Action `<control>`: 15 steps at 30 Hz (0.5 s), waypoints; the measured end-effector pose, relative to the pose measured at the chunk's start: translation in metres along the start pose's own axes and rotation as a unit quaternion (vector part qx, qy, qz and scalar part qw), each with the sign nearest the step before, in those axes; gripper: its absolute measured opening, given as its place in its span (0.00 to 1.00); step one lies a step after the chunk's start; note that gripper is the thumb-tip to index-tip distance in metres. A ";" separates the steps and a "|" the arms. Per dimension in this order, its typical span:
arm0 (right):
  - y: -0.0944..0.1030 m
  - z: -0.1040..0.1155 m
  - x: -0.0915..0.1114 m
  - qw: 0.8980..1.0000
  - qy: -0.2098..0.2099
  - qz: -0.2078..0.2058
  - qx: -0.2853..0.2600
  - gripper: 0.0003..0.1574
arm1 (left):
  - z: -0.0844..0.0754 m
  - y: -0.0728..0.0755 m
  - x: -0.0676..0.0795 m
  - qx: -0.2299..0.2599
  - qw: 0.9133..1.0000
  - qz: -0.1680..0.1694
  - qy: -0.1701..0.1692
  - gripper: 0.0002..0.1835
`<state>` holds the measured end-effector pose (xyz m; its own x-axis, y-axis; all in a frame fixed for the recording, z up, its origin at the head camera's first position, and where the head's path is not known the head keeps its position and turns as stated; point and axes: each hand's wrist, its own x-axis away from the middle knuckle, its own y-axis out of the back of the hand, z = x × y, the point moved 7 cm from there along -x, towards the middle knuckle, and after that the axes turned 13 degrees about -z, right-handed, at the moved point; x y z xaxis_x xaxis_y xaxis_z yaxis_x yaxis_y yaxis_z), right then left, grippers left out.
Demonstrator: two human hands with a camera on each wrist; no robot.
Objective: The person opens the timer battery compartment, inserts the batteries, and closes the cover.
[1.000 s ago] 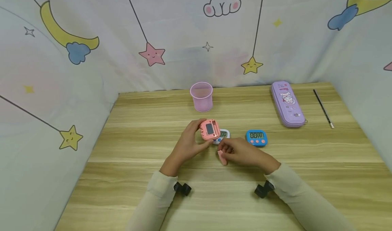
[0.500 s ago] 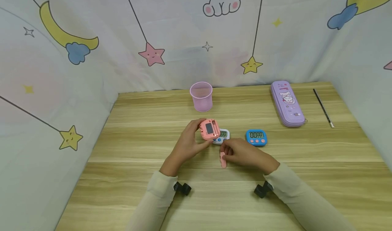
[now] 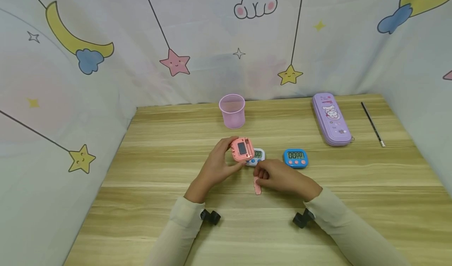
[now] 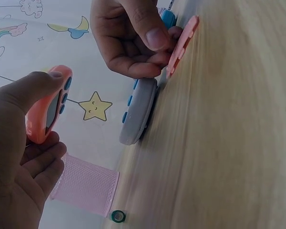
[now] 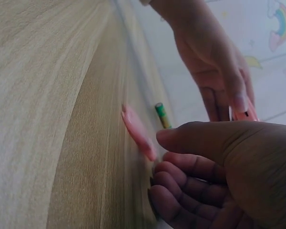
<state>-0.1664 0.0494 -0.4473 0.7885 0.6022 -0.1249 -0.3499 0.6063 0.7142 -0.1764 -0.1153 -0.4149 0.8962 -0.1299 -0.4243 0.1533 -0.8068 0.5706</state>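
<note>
My left hand (image 3: 219,162) grips a pink digital timer (image 3: 242,149) between thumb and fingers, its back toward the head camera and its battery slot uncovered. Low over the wood, my right hand (image 3: 277,174) has its fingers loosely curled, the thumb apart from them in the right wrist view. Right beside those fingertips, the pink battery cover (image 3: 257,186) appears to lie on the table. A white timer (image 3: 259,156) with blue buttons sits partly behind the pink one. To its right is a blue timer (image 3: 296,158). The green battery (image 5: 163,115) shows in both wrist views; the head view hides it.
Toward the back stands a pink mesh cup (image 3: 233,115). Farther right, a purple pencil case (image 3: 331,119) lies beside a dark pencil (image 3: 373,124). The wooden table (image 3: 159,148) meets a patterned cloth (image 3: 212,30) at its rear edge.
The battery cover has shifted slightly toward the person and turned flatter, and the right thumb has come away from it. My left hand and the pink timer have hardly moved.
</note>
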 end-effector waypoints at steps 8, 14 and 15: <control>-0.001 0.000 0.000 1.000 -0.008 0.006 0.003 0.05 | 0.010 0.005 -0.001 -0.018 1.000 -0.005 0.016 0.42; 0.004 0.003 -0.002 1.000 -0.006 -0.008 0.003 0.05 | 0.026 0.011 -0.002 -0.017 0.999 -0.014 0.034 0.41; 0.005 0.004 -0.002 1.000 -0.003 -0.012 0.003 0.05 | 0.029 0.013 -0.002 -0.014 0.999 -0.018 0.037 0.41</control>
<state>-0.1681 0.0491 -0.4409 0.7998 0.5842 -0.1380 -0.3275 0.6173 0.7153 -0.1886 -0.1424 -0.4271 0.9178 -0.0570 -0.3930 0.1973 -0.7933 0.5760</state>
